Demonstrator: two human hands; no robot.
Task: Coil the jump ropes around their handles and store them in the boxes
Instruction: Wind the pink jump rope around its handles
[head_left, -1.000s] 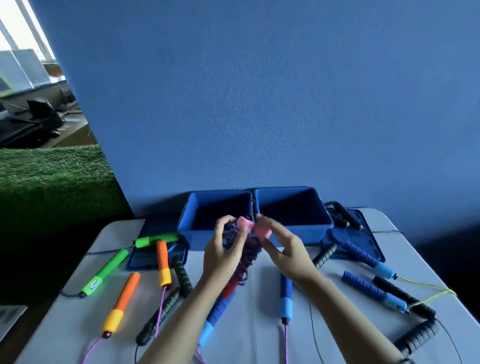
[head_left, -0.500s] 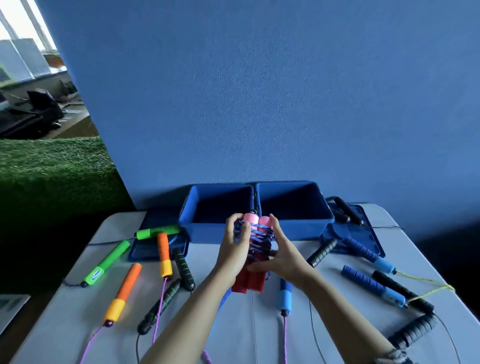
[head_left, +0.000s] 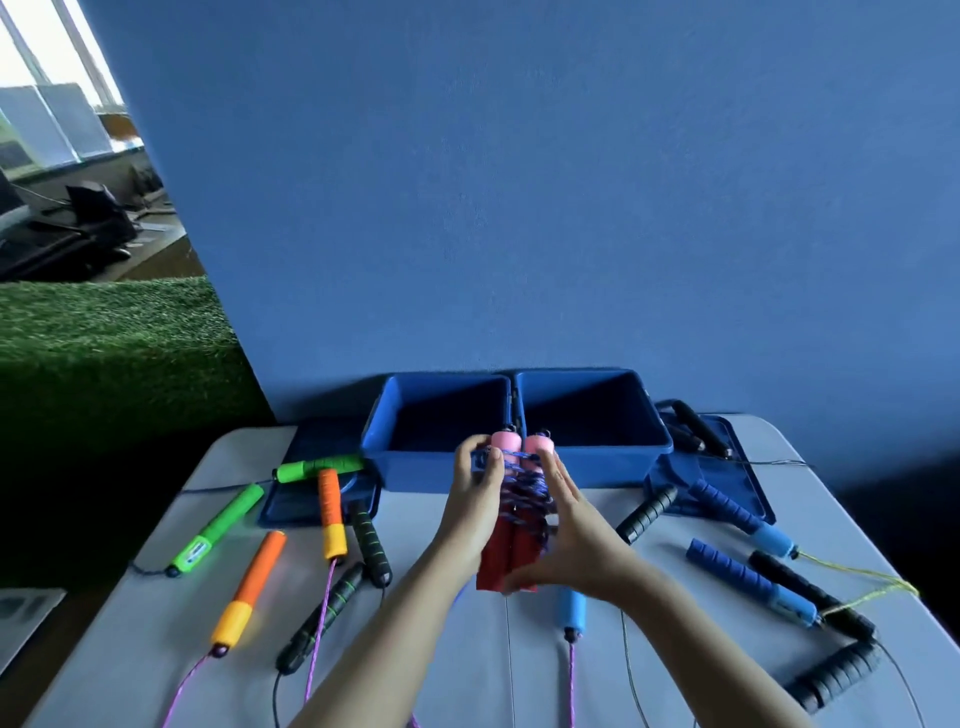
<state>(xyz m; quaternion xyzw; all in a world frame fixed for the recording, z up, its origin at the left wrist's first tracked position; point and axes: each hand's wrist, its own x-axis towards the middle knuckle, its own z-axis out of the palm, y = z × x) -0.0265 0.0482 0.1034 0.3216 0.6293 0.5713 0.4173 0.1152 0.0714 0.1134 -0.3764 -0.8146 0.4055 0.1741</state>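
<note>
**Kid:** While you look down at the desk (head_left: 156, 639), what do you see in the hands?

**Me:** I see a red and pink jump rope (head_left: 511, 519), standing up. Its two handles are side by side, pink ends on top, and a blue and purple cord is wound around them. My left hand (head_left: 475, 506) curls its fingers around the left side of the bundle. My right hand (head_left: 563, 540) holds the right side, with the thumb under near the red bottom and the fingers pointing up along the cord.

**Kid:** Where is it?

**Me:** It is up off the desk, just in front of two blue boxes (head_left: 592, 415). The pink ends sit where the two boxes meet. I see nothing inside the boxes.

**Kid:** What else is there?

**Me:** On the left lie green handles (head_left: 218, 525) and orange handles (head_left: 249, 595), plus black and green handles (head_left: 371, 543). A light blue handle (head_left: 570, 608) lies below my right hand. On the right lie blue handles (head_left: 748, 582) with a yellow cord (head_left: 857, 574), and black handles (head_left: 647, 514). Two flat blue lids (head_left: 727, 483) lie beside the boxes.
</note>
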